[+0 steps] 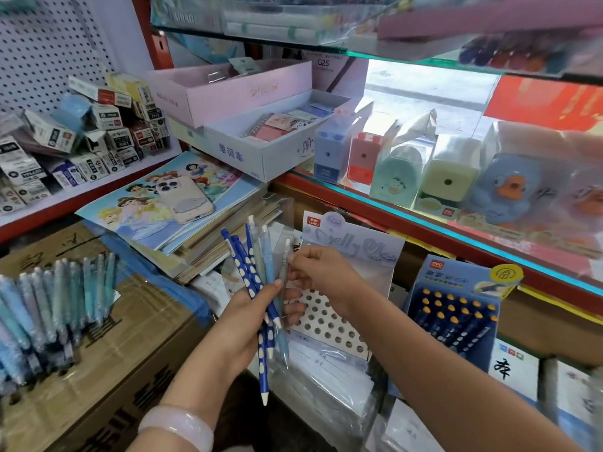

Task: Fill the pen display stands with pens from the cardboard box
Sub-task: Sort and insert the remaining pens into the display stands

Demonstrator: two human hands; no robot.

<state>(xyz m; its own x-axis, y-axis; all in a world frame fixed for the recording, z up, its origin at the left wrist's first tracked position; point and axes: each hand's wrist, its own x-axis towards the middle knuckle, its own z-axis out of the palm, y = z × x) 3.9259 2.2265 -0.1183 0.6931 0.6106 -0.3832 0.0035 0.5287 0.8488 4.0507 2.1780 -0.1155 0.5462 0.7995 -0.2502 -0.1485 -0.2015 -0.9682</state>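
Nearest the camera, the left hand (251, 316) grips a fan of pens (257, 288), some dark blue with pale dots, some light blue; their tips point down past the palm and their caps spread upward. A pale bangle (177, 425) circles that wrist. Just right of the fan, the right hand (321, 275) pinches one clear pen (285, 265) between fingertips and thumb, near its upper end; how much of its barrel lies behind the other pens is hard to tell.

Below and behind the fan stands a pen stand (329, 318) with a white top full of round holes, partly hidden by both hands; the holes that show hold nothing. Its pale backing card rises behind the right hand, the lettering blurred. Right of that stand, a blue stand (453, 308) is packed with dark blue pens with orange ends.

Left of the fan, a cardboard box (107, 353) lies taped shut, with a bundle of light blue pens (49, 308) resting on it, cut off by the frame edge. Beyond the fan, a phone (184, 199) lies on a stack of picture books (156, 220).
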